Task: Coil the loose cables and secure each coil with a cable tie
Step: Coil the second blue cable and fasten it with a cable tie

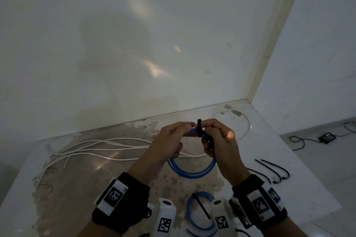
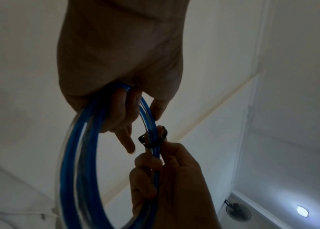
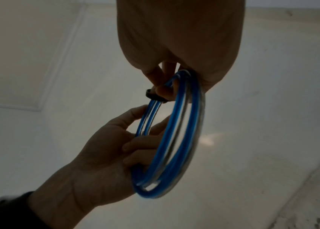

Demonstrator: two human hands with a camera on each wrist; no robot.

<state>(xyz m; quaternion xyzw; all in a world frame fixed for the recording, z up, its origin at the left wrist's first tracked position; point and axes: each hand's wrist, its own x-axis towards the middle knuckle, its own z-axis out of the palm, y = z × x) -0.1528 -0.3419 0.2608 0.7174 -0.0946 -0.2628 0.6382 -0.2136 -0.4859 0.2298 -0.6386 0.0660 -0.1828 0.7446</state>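
Note:
I hold a blue cable coil (image 1: 192, 171) upright above the table with both hands. My left hand (image 1: 174, 136) grips its upper left arc, fingers curled through the loop (image 2: 80, 155). A black cable tie (image 1: 199, 128) is looped around the strands at the top, between my hands. My right hand (image 1: 215, 136) pinches the tie (image 3: 153, 96) against the coil (image 3: 174, 139), and the tie's tail runs down under its fingers. In the left wrist view the tie (image 2: 153, 139) sits just above the right hand's fingers (image 2: 147, 162).
A second blue coil (image 1: 200, 211) with a black tie on it lies at the table's near edge. Loose white cable (image 1: 96, 148) sprawls across the left and back. Spare black ties (image 1: 273, 171) lie at the right, near the table edge. A black adapter (image 1: 327, 137) sits on the floor.

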